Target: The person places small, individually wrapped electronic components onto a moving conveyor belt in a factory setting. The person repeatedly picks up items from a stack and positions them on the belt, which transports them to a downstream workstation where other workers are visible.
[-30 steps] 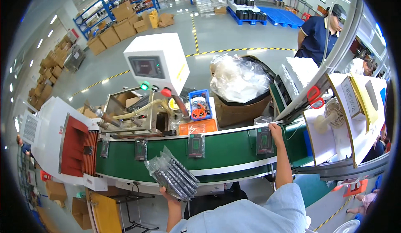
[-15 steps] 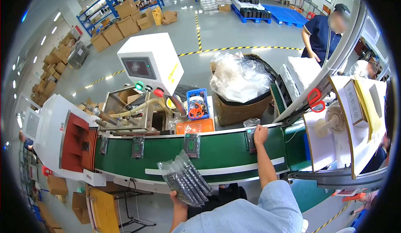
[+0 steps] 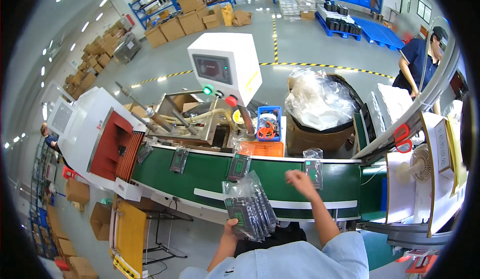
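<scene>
My left hand (image 3: 231,227) grips a fanned stack of clear plastic bags (image 3: 250,210), each with a flat dark item with green marks inside. The stack is tilted over the near edge of the green conveyor belt (image 3: 207,171). Above the belt, my right hand (image 3: 300,183) has loosely bent fingers and no visible load. Just right of it lies a bagged dark item (image 3: 313,171) flat on the belt. Further left are another bagged item (image 3: 240,166), a third bag (image 3: 179,159) and one more bag (image 3: 145,152) by the machine opening.
A white machine with red strip curtains (image 3: 111,146) stands at the belt's left end. Behind the belt are a control box (image 3: 224,69), a blue bin (image 3: 269,124), an orange tray (image 3: 262,149) and a carton of plastic film (image 3: 320,129). A fan (image 3: 420,163) and a co-worker (image 3: 417,61) are at the right.
My right hand has let go of the bagged item at the right of the belt and moved left and nearer. My left hand still holds the stack. The view has shifted left.
</scene>
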A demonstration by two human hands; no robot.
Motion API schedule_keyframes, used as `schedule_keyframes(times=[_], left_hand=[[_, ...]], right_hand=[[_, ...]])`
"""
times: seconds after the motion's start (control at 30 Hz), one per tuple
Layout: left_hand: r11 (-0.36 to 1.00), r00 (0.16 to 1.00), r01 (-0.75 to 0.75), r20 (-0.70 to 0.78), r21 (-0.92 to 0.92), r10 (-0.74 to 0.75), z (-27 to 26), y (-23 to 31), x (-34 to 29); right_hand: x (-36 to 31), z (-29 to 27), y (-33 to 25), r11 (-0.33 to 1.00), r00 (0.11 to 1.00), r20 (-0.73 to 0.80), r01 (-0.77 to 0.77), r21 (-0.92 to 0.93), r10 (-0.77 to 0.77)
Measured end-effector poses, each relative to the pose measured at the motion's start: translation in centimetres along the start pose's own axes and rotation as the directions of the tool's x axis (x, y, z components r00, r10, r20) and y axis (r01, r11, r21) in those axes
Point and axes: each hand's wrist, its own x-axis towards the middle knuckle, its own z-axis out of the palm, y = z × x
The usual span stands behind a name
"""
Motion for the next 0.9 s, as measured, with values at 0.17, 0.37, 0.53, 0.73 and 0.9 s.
schedule_keyframes(times=[0.17, 0.37, 0.53, 0.73, 0.9], left_hand=[[0.996, 0.995, 0.082, 0.053, 0.023, -0.083, -0.5, 1.0, -1.1], [0.997, 1.0, 0.021, -0.001, -0.071, -0.021, -3.0, 1.6, -3.1], [0.995, 0.994, -0.04, -0.1, -0.091, 0.031, -3.5, 2.1, -4.3], [0.96, 0.974, -0.206, -0.136, -0.19, 0.183, -2.5, 3.5, -3.3], [0.94, 0.936, -0.33, -0.165, -0.093, 0.312, -1.8, 4.5, -0.5]], right_hand=[[-3.1, 6.7, -6.2, 0.991, 0.917, 0.38, 0.135, -0.005, -0.123], [-3.5, 9.4, -6.7, 0.998, 0.927, 0.372, 0.032, 0.05, -0.048], [-3.9, 9.8, -6.4, 0.998, 0.966, 0.256, -0.002, 0.068, -0.016], [-4.6, 8.6, -6.0, 0.995, 0.986, 0.135, 0.103, 0.007, -0.103], [-6.5, 7.2, -6.8, 0.95, 0.935, 0.345, 0.174, -0.258, -0.078]])
